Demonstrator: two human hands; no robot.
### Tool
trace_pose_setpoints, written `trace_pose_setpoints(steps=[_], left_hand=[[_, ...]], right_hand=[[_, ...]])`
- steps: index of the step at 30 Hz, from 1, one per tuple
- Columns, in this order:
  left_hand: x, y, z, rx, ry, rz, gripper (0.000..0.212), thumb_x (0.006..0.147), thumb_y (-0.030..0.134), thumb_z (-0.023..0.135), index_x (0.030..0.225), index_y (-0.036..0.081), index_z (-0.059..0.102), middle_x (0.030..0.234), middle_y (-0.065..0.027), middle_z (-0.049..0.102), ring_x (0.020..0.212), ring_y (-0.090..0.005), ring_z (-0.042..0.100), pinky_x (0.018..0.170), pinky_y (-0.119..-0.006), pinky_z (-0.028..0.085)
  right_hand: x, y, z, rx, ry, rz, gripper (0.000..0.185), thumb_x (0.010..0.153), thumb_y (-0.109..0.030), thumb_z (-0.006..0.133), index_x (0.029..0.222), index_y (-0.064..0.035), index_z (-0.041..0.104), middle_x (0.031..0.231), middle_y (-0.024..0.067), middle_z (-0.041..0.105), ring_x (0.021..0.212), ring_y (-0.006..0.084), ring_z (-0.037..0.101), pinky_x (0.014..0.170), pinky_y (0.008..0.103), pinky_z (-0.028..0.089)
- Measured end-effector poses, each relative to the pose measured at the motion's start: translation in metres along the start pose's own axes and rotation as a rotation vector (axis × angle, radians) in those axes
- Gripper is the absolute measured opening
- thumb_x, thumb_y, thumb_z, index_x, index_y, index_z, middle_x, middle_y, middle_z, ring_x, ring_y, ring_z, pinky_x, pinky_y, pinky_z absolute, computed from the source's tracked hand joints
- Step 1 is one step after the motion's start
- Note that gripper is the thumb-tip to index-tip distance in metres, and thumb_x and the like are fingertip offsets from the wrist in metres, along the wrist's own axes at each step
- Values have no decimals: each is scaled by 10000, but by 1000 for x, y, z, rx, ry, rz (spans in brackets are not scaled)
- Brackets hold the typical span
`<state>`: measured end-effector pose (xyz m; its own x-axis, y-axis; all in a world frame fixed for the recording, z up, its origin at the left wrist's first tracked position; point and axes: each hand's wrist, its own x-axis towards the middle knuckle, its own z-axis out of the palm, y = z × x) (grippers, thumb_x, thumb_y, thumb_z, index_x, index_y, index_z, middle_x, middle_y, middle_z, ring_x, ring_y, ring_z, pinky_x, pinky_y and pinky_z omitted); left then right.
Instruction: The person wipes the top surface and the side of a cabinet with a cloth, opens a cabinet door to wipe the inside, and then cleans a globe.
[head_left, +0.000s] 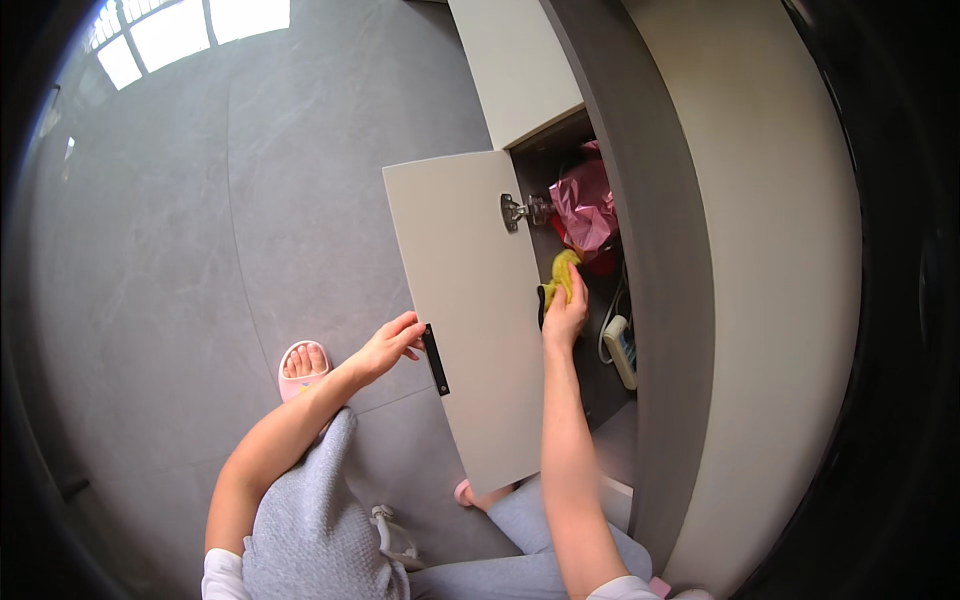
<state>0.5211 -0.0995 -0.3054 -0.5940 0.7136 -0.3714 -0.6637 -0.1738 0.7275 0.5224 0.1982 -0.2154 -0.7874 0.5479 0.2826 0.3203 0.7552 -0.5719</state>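
A white cabinet door (469, 300) stands swung out over the floor on its metal hinge (523, 211). My left hand (391, 345) is at the door's outer edge, its fingers touching it just above the black handle (436, 360). Inside the cabinet opening, my right hand (568, 311) grips a yellow cloth (563, 274) with a dark edging. Behind the cloth sits a pink plastic bag (585, 202), with something red beneath it. A white power strip (619, 351) with a pale cable lies inside, right of my right wrist.
A dark frame edge (660, 262) and a pale top surface (772, 285) run along the right. Another white cabinet front (517, 67) adjoins the opening. Grey tiles (150, 300) cover the floor. My foot in a pink slipper (304, 367) rests at left; a small white object (395, 536) stands between my legs.
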Motion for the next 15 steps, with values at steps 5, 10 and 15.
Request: trace_pose_setpoints(steps=[5, 10, 15], left_hand=[[0, 6, 0, -21, -21, -18, 323, 1040, 328, 448, 1219, 82, 556, 1077, 1, 610, 946, -104, 585, 821, -294, 501], [3, 16, -10, 11, -46, -88, 389, 1038, 376, 450, 1245, 67, 566, 1039, -1, 619, 921, -102, 587, 818, -288, 502], [12, 16, -9, 79, -101, -117, 471, 1028, 438, 459, 1270, 49, 568, 1028, -4, 615, 881, -98, 570, 806, -291, 511]], right_hand=[[-13, -53, 27, 522, -33, 23, 407, 968, 0, 477, 1373, -21, 517, 1375, 164, 552, 1225, 267, 563, 1018, 354, 451], [73, -148, 68, 848, 281, 88, 442, 1037, -122, 429, 1461, -9, 373, 1482, 175, 430, 1327, 255, 457, 1095, 353, 367], [147, -173, 102, 657, 445, 0, 515, 1039, -136, 376, 1499, 33, 220, 1538, 239, 303, 1407, 331, 344, 1168, 388, 259]])
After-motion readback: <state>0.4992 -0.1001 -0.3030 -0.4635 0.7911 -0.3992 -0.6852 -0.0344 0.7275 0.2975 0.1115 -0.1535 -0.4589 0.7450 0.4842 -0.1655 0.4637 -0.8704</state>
